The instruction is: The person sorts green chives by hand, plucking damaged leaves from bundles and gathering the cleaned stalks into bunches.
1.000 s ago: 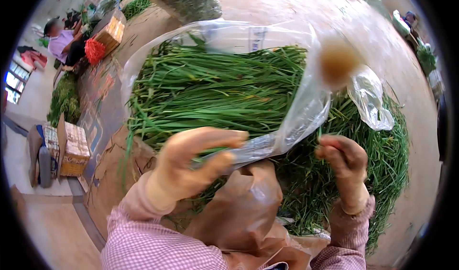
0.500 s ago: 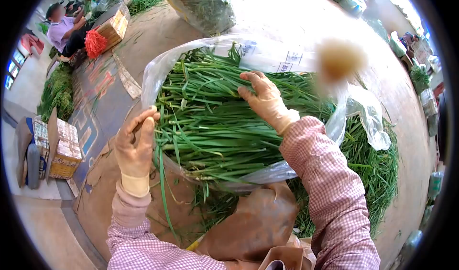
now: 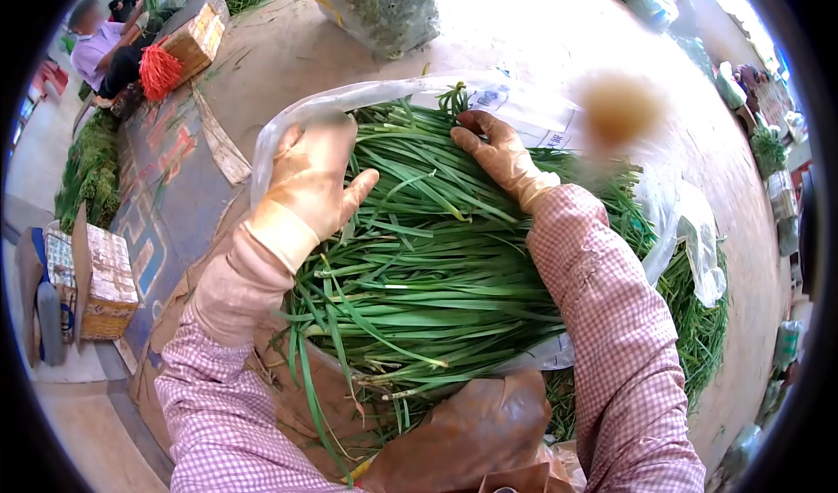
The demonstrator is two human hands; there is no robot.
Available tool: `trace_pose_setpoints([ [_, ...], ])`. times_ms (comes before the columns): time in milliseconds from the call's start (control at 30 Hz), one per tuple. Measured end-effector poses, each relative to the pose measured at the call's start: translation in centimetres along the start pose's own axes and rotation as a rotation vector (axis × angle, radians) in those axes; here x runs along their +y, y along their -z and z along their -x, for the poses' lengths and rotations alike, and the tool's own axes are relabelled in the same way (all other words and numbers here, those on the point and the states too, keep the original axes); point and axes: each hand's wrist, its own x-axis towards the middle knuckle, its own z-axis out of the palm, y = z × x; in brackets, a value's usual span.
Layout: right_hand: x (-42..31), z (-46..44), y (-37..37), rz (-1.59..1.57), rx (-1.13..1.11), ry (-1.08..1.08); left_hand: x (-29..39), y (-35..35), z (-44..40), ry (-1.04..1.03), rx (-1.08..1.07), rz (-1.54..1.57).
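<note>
Long, flat green leaves like garlic chives (image 3: 445, 257) lie in a thick sideways pile inside an opened clear plastic bag (image 3: 292, 119). My left hand (image 3: 310, 183), in a thin pale glove, rests at the far left of the pile by the bag's rim. Its thumb is spread over the leaves; its fingertips are blurred. Gloved too, my right hand (image 3: 504, 159) lies at the far side of the pile, its thumb and fingers apart on the leaves beside the printed part of the bag. A small tuft of leaves sticks up by its fingertips.
More loose greens (image 3: 685, 327) lie on the floor at the right. A full clear bag (image 3: 380, 13) stands ahead. At the left are a woven box (image 3: 109, 292), a red tassel-like bundle (image 3: 160, 72) and a seated person (image 3: 100, 52). A brown sheet (image 3: 463, 432) covers my lap.
My left hand has moved from the bag's left edge up and right onto the far leaves. My right hand has shifted slightly right. More of the pile's near side now shows.
</note>
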Motion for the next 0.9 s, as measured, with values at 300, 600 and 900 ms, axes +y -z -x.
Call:
trace_pose_setpoints([
  [300,-0.6,-2.0,1.5,0.210,-0.385,-0.070,1.1,1.5,2.2,-0.003,-0.045,0.179],
  [600,-4.1,-2.5,2.3,0.325,-0.642,-0.303,2.3,1.2,3.9,0.008,0.053,0.248],
  [900,-3.1,-1.0,1.1,0.288,-0.343,-0.064,1.9,0.5,3.8,-0.024,0.133,0.327],
])
